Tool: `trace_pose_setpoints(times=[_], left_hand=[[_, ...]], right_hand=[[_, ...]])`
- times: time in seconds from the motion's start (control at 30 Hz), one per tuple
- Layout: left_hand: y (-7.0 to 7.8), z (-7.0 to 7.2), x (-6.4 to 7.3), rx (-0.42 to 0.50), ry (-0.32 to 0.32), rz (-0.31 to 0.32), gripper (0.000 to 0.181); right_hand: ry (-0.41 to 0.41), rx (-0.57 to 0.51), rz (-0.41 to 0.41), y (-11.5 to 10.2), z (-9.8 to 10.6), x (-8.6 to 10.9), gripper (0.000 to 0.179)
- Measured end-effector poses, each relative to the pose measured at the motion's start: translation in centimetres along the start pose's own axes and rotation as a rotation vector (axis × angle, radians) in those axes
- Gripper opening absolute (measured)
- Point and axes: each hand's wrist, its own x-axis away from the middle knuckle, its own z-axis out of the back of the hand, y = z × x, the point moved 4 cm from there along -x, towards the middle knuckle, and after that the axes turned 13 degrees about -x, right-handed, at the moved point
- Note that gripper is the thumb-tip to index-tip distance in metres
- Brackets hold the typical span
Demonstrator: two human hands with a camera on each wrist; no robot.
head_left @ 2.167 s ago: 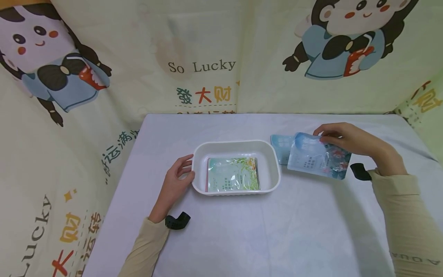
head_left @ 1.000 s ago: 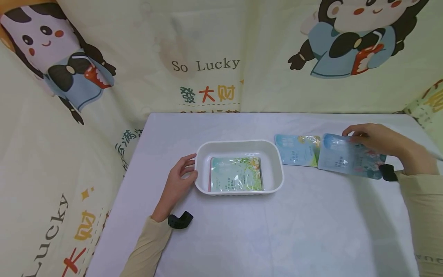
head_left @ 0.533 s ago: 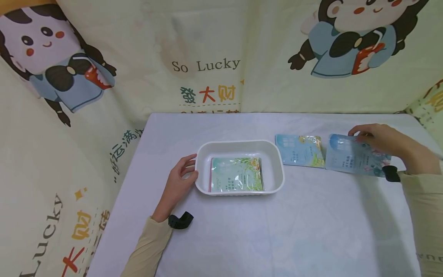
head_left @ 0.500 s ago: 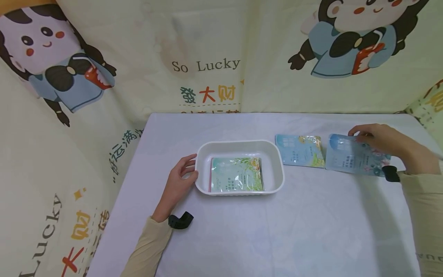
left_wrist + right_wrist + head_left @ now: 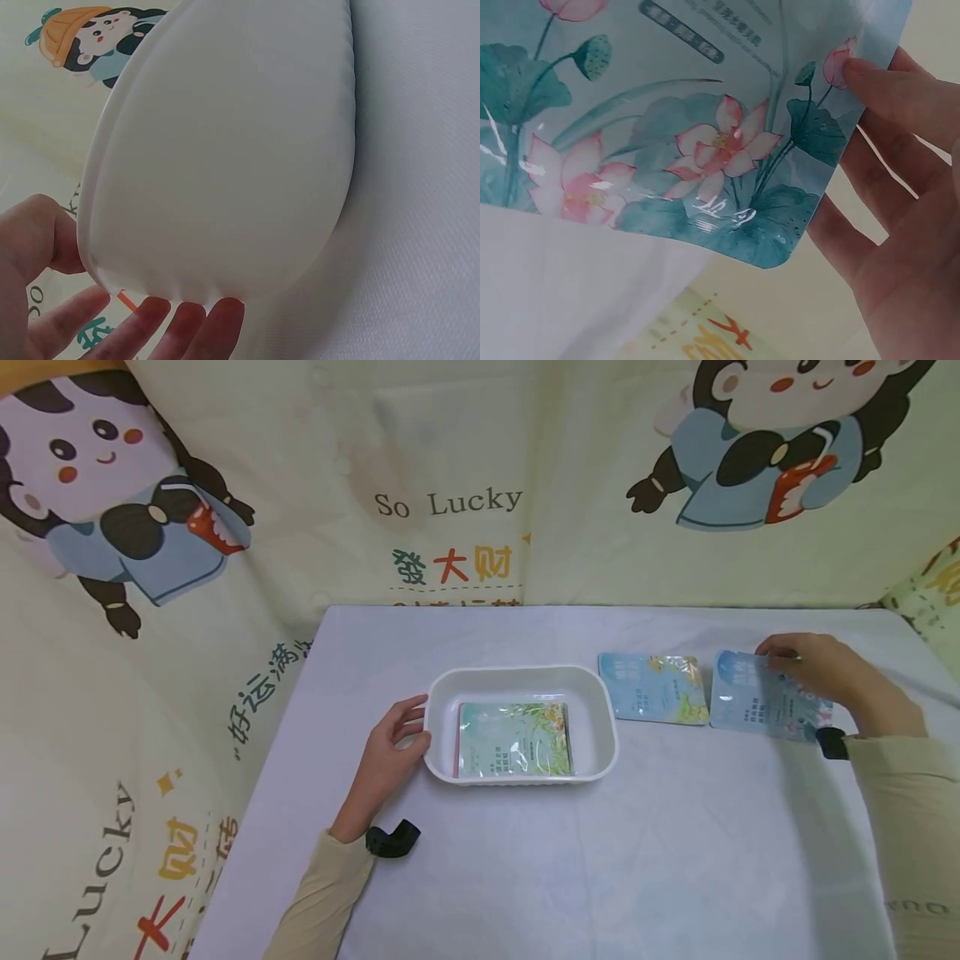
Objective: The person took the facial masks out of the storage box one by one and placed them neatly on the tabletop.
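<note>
At the right of the head view, my right hand (image 5: pixel 821 672) pinches a blue sheet mask packet (image 5: pixel 746 693) by its upper right part. In the right wrist view, the thumb lies over the printed face of this lotus-patterned packet (image 5: pixel 705 150), fingers behind it. A second blue sheet mask packet (image 5: pixel 652 687) lies flat just left of it, beside the tray. My left hand (image 5: pixel 386 760) touches the left end of a white plastic tray (image 5: pixel 592 727), fingertips against its outer wall (image 5: pixel 217 165), thumb at the rim. Inside the tray lies a green sheet mask packet (image 5: pixel 513 739), a pink edge showing beneath.
A white cloth (image 5: pixel 540 868) covers the table. Behind it and to the left hangs a cream printed curtain (image 5: pixel 450 435) with cartoon figures and lettering. A black wrist camera (image 5: pixel 393 839) sits on the left wrist.
My right hand has moved right with the lotus-patterned packet, uncovering the second blue packet beside the tray, and lately shifted slightly back left. My left hand stays at the tray's end.
</note>
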Motion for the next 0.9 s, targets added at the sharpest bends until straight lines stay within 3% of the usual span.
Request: trace_pose_setpoints(times=[0.53, 0.83, 0.9], left_hand=[[-0.2, -0.2, 0.1, 0.031, -0.01, -0.033, 0.051], [-0.3, -0.1, 0.0, 0.032, -0.009, -0.024, 0.053], [0.2, 0.1, 0.1, 0.026, -0.012, -0.018, 0.054]], right_hand=[[0.033, -0.016, 0.042, 2.0, -1.8, -1.5, 0.033], [0.042, -0.024, 0.055, 1.6, -2.0, -1.5, 0.039], [0.043, -0.024, 0.052, 1.4, -2.0, -1.6, 0.04]])
